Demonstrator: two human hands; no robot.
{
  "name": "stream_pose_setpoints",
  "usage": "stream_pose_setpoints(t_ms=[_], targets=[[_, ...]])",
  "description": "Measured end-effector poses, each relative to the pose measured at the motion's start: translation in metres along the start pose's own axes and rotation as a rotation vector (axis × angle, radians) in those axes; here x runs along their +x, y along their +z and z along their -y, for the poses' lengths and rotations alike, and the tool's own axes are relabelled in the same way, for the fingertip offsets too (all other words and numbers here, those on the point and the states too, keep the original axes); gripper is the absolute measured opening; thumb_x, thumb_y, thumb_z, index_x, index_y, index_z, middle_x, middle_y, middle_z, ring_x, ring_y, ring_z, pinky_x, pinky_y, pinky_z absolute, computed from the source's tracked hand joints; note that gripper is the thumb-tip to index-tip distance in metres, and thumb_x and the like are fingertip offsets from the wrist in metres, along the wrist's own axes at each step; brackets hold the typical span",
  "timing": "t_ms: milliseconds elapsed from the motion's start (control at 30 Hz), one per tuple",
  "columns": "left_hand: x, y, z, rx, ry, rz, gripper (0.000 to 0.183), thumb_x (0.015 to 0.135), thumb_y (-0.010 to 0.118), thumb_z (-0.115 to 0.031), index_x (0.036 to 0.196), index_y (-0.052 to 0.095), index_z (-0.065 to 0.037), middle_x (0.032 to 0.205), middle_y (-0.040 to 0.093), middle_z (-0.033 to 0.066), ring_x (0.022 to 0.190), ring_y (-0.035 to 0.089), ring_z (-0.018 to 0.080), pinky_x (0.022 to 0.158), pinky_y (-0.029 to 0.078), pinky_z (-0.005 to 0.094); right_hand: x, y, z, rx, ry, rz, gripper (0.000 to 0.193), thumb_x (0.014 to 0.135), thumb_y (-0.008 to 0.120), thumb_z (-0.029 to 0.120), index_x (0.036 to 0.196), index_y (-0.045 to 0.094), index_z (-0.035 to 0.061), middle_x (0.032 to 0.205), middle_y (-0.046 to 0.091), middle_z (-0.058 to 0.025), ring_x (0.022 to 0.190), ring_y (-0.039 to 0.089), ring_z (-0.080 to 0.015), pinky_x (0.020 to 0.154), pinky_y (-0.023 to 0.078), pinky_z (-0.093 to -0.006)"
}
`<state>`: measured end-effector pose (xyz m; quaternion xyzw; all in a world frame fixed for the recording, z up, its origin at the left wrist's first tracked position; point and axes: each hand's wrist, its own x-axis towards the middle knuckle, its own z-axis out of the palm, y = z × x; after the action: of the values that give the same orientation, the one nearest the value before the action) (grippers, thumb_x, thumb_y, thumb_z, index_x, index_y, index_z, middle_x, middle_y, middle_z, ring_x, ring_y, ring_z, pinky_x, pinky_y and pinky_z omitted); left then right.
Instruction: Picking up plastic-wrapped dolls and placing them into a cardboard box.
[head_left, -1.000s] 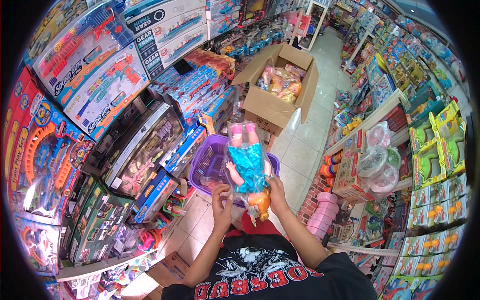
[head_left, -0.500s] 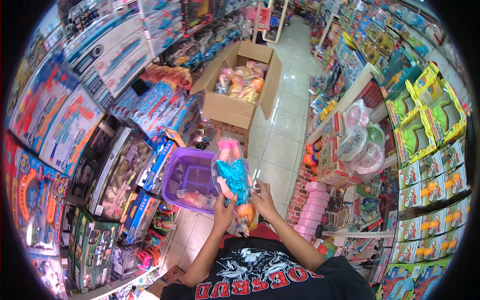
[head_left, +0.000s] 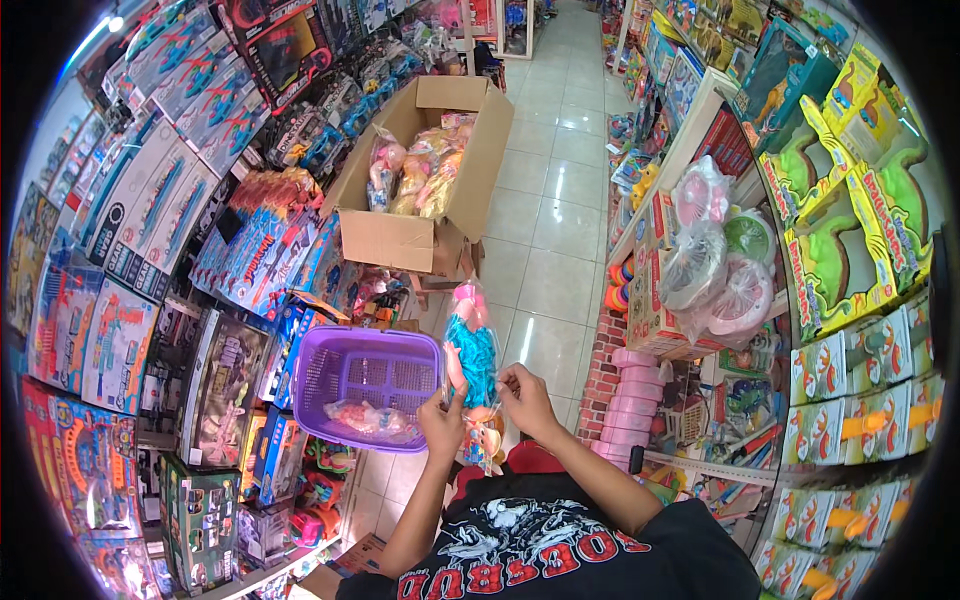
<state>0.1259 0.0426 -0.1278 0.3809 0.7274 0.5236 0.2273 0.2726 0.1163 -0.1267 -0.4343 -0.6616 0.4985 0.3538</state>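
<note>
Bagged doll (head_left: 472, 360), left hand (head_left: 441, 422), right hand (head_left: 524, 397) raised

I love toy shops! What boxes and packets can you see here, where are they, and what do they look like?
Doll in clear bag: blue dress, held by left hand and right hand.
Cardboard box: brown, open, on floor ahead, holding bagged dolls.
Toy boxes: flat, blue and red, left shelves.
Green-yellow boxes: right shelves.

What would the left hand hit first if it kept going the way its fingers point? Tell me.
The left hand points up and forward, and its fingers already touch the bagged doll in the blue dress. The doll comes first; the purple basket sits just to the left.
</note>
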Motion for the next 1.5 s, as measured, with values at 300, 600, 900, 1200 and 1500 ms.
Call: stream_pose_setpoints(t_ms=[300,600,900,1200,1500], targets=[[0.001,0.036,-0.039,0.154,0.006,-0.157,0.021,0.084,0.073,-0.014,0.079,0.06,0.002,0.055,0.045,-0.0001,0.053,0.037,0.0043,0.045,0.028,0.0282,0.033,-0.031,-0.022,0.083,-0.051,-0.068,0.014,0.091,0.05,-0.001,0.105,0.05,0.0006,0.082,0.06,-0.0086,0.074,0.06,-0.0153,0.064,0.047,-0.0268],[0.003,0.071,-0.053,-0.038,0.098,-0.183,0.018,0.084,0.073,-0.01,0.085,0.062,0.004,0.06,0.054,-0.0026,0.059,0.046,0.0011,0.047,0.036,0.0209,0.051,-0.041,-0.02,0.108,0.031,0.041,0.045,0.088,0.06,0.007,0.125,0.037,-0.0017,0.072,0.061,-0.0112,0.067,0.063,-0.0205,0.061,0.048,-0.0339],[0.039,0.097,-0.05,-0.022,0.003,-0.232,0.029,0.085,0.072,-0.011,0.102,0.053,0.003,0.068,0.062,0.0052,0.062,0.054,0.0034,0.05,0.042,0.0205,0.092,-0.072,-0.028,0.24,0.048,-0.068,0.023,0.095,0.044,0.007,0.1,0.065,-0.003,0.092,0.069,-0.0138,0.084,0.066,-0.0192,0.075,0.05,-0.0323],[0.124,0.158,-0.072,-0.049,0.269,0.073,0.028,0.092,0.06,-0.015,0.113,0.053,0.002,0.106,0.061,0.0198,0.091,0.063,0.0301,0.079,0.048,0.0386,0.176,-0.102,-0.02,0.349,0.071,-0.118,0.02,0.096,0.044,0.006,0.092,0.064,-0.0003,0.08,0.061,-0.0022,0.074,0.053,-0.0073,0.067,0.044,-0.0241],[0.253,0.189,-0.064,-0.194,0.103,0.507,0.093,0.076,0.08,-0.022,0.137,0.014,0.001,0.139,0.032,0.0228,0.131,0.036,0.0311,0.103,0.039,0.0391,0.292,-0.113,-0.001,0.408,0.027,-0.153,0.017,0.09,0.056,0.001,0.107,0.059,0.0025,0.084,0.059,0.0018,0.067,0.05,-0.0025,0.058,0.038,-0.0185]])
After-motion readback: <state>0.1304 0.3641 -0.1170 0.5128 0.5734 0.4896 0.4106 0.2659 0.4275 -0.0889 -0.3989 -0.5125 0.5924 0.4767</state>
